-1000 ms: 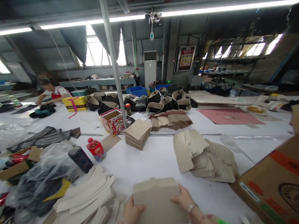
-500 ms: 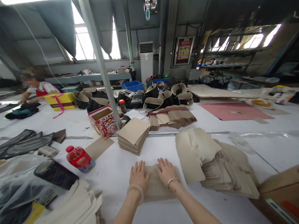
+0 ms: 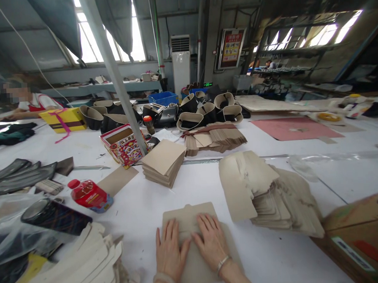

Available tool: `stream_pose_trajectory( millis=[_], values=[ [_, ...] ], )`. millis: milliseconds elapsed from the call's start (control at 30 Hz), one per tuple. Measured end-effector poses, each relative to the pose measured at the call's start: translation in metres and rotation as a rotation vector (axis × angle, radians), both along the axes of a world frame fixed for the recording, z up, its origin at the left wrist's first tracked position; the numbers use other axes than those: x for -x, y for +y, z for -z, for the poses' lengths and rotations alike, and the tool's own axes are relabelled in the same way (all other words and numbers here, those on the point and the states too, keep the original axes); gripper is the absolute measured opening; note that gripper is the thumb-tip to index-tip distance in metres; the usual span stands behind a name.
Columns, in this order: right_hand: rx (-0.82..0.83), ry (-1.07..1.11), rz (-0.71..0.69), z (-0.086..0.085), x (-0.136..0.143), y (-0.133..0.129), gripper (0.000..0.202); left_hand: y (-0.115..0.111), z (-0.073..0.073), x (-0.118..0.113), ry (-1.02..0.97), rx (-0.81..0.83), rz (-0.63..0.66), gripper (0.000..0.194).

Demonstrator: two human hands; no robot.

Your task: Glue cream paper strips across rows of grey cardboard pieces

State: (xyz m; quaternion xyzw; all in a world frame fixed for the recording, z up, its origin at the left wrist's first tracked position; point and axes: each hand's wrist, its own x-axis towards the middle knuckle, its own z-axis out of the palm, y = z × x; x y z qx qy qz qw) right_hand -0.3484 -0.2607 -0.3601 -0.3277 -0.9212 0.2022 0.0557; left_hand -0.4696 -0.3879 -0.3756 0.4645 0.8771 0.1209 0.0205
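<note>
A flat beige sheet (image 3: 192, 268) with a small tab on its far edge lies on the white table in front of me. My left hand (image 3: 172, 250) rests palm down on its left side, fingers stretched out and thumb spread. Flat on the right side of the sheet is my right hand (image 3: 212, 239), its fingers also extended. The thumbs nearly meet at the middle. Another beige piece shows at the sheet's right edge. To the right lies a loose pile of beige cut pieces (image 3: 283, 200). Beyond my hands stands a neat stack of beige boards (image 3: 164, 159).
On the left are a red bottle (image 3: 90, 195), a dark patterned roll (image 3: 56, 216) and long pale strips (image 3: 78, 265). A cardboard box (image 3: 365, 233) stands at the right edge. A metal post (image 3: 119, 77) rises behind a colourful box (image 3: 122, 147). A person (image 3: 35, 101) works at far left.
Both hands have slid nearer to me over the sheet, uncovering its far part and tab. The view has tilted down and shifted slightly.
</note>
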Motion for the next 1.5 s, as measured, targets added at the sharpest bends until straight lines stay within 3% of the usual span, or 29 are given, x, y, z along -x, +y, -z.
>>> stream_pose_trajectory(
  millis=[133,233,567,900,1500],
  values=[
    [0.022,-0.082,-0.018,-0.001,0.027,0.019,0.054,0.028,-0.011,0.014,-0.068,0.138,0.006,0.064],
    [0.004,-0.135,-0.012,0.007,0.032,0.018,0.051,0.036,-0.014,0.013,-0.120,0.229,-0.004,0.067],
    [0.007,-0.123,0.005,0.012,0.010,-0.002,0.050,0.021,-0.022,-0.001,-0.160,0.295,0.015,0.070],
    [-0.017,-0.098,0.016,0.016,-0.004,-0.015,0.050,0.003,-0.002,-0.015,-0.110,0.229,-0.004,0.069],
    [0.047,-0.110,0.047,0.013,-0.019,-0.023,0.056,-0.013,0.000,-0.024,-0.095,0.191,-0.003,0.071]
  ],
)
